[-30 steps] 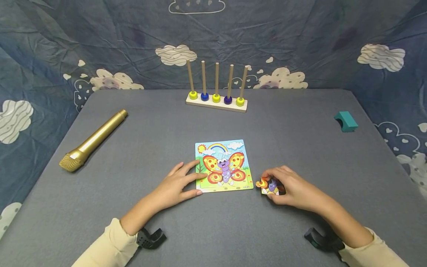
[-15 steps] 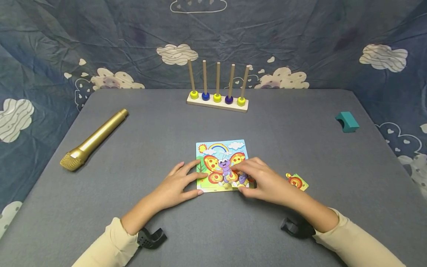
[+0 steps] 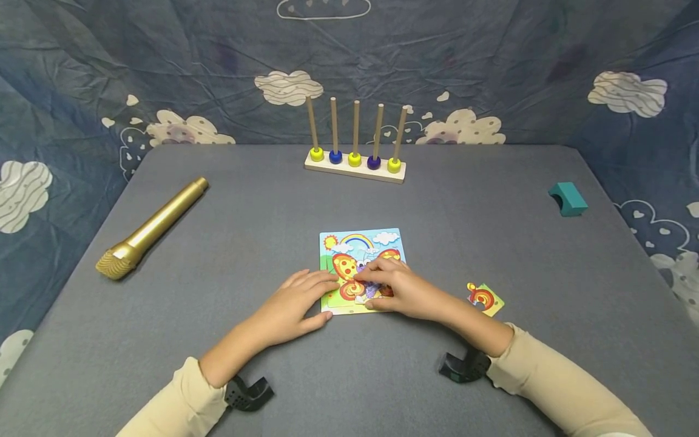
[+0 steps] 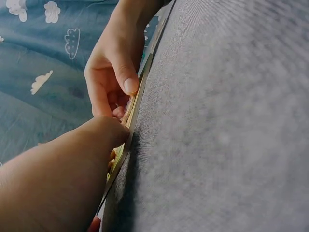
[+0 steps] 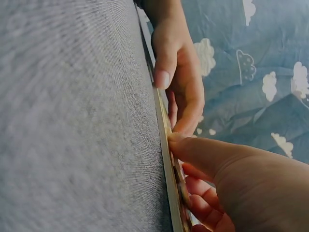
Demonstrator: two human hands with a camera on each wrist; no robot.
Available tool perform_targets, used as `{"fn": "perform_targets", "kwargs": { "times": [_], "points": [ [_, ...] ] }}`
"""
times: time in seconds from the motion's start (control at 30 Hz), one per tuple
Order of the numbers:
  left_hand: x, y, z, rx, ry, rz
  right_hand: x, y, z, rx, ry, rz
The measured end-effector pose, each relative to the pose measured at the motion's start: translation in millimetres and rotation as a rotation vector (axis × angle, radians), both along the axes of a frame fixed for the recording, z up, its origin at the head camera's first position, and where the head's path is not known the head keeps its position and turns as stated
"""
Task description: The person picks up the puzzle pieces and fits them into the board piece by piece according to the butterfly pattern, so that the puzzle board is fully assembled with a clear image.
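Observation:
A square butterfly puzzle (image 3: pixel 349 311) lies flat at the middle of the table. My left hand (image 3: pixel 289 308) rests on its left edge, fingers extended over the picture and thumb by the lower-left corner. Over the puzzle's lower right part, my right hand (image 3: pixel 404 291) pinches a puzzle piece (image 3: pixel 372 291) with a purple figure on it; the fingers hide much of it. In the right wrist view the right thumb (image 5: pixel 181 142) sits at the board's edge. A loose puzzle piece (image 3: pixel 488 298) with an orange-red swirl lies right of the board, just beyond the right forearm.
A wooden peg stand (image 3: pixel 355 167) with yellow, blue and purple beads stands at the back. On the left lies a gold microphone (image 3: pixel 155 227). A teal arch block (image 3: pixel 569 199) is at the far right, near the table's edge. Cloud-patterned cloth hangs behind.
My right hand has carried the puzzle piece leftward from beside the board onto it, uncovering the loose swirl piece. The left hand stays at the board's left edge, its fingers now closer together.

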State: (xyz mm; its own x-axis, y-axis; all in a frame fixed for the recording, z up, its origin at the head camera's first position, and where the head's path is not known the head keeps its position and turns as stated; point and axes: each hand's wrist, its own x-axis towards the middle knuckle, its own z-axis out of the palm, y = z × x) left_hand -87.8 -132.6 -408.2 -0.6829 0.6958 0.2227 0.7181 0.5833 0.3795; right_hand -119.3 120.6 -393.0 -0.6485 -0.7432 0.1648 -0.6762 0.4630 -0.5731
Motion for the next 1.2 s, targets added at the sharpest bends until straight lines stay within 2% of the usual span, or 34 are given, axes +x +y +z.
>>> {"fn": "perform_targets", "kwargs": {
  "times": [0.2,0.3,0.43,0.57,0.7,0.77,0.87,1.03,1.2],
  "points": [
    [0.8,0.3,-0.3,-0.057,0.054,-0.010,-2.3,-2.4,-2.2,0.014,-0.036,-0.008],
    [1.6,1.5,-1.0,-0.071,0.075,-0.010,-1.9,-2.9,-1.0,0.039,-0.009,-0.020],
    [2.6,2.4,-0.7,-0.068,0.062,0.007,-1.4,-2.4,1.2,0.080,0.033,-0.035],
    [3.1,2.7,0.1,-0.063,0.039,0.018,-1.1,-0.2,2.6,0.108,0.007,-0.031],
    [3.3,3.6,0.2,-0.053,0.027,0.023,-0.5,6.0,8.2,0.062,-0.088,-0.038],
    [3.3,4.3,0.3,-0.048,0.026,0.026,0.8,11.6,14.6,0.025,-0.138,-0.056],
    [3.5,5.0,0.6,-0.040,0.026,0.028,4.1,23.0,27.0,-0.021,-0.168,-0.088],
    [3.9,5.3,0.8,-0.030,0.029,0.028,14.1,47.1,45.4,-0.113,-0.136,-0.145],
    [3.5,5.2,0.2,-0.022,0.041,0.016,27.0,76.0,55.1,-0.151,-0.071,-0.221]
  ]
}}
